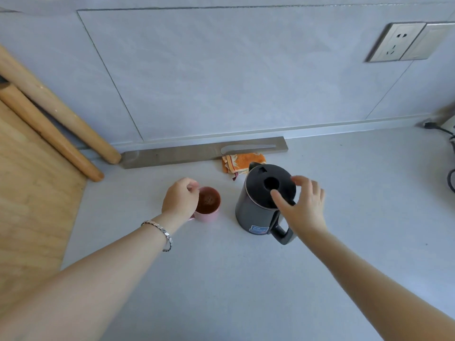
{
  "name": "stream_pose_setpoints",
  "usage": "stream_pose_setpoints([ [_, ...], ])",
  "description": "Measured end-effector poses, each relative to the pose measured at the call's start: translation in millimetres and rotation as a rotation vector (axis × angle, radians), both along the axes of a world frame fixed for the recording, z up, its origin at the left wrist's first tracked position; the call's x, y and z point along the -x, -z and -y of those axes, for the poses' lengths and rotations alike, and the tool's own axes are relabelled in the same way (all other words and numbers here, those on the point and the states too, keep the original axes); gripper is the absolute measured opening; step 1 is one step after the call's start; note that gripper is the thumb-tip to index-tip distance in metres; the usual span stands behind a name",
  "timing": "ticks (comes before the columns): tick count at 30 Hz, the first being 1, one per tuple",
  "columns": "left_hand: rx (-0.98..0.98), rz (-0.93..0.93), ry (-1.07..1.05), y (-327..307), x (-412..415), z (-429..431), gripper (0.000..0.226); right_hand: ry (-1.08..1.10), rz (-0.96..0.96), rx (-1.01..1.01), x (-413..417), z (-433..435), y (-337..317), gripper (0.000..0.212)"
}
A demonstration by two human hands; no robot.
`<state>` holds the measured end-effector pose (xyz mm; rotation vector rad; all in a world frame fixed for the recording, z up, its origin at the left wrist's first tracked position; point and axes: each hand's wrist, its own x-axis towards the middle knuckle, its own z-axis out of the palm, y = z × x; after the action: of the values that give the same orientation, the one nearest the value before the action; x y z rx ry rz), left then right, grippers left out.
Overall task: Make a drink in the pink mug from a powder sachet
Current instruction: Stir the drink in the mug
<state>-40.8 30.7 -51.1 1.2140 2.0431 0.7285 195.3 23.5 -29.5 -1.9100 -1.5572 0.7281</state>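
Note:
The pink mug (209, 214) stands on the grey counter, filled with a dark brown drink. My left hand (179, 199) hovers over the mug's left rim with fingers curled in; whether it pinches something small I cannot tell. A dark grey electric kettle (256, 212) stands upright to the right of the mug, lid closed, handle toward me. My right hand (301, 205) is spread open just above the kettle's lid and handle, not gripping it. No sachet is in view.
An orange cloth (242, 162) lies behind the kettle beside a steel strip (172, 156) along the wall. Two wooden rolling pins (56, 134) and a wooden board (32, 198) are at the left. A wall socket (394, 44) and a black cable (448, 134) are at the right.

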Motion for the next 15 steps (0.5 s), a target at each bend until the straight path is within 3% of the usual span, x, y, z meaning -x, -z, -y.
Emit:
stream_pose_setpoints([
  [2,-0.007,-0.041,0.023,-1,3,-13,0.022,-0.157,0.037,0.004,3,-38,-19,0.021],
  [4,-0.01,-0.067,0.037,-2,7,-26,0.023,-0.261,0.071,0.011,9,-77,-35,0.011],
  [8,0.012,-0.093,0.049,0,18,-60,0.023,-0.406,0.245,0.157,26,-159,-33,0.021],
  [15,0.137,-0.076,0.042,39,35,-106,0.019,-0.629,0.921,0.359,48,-252,50,0.037],
])
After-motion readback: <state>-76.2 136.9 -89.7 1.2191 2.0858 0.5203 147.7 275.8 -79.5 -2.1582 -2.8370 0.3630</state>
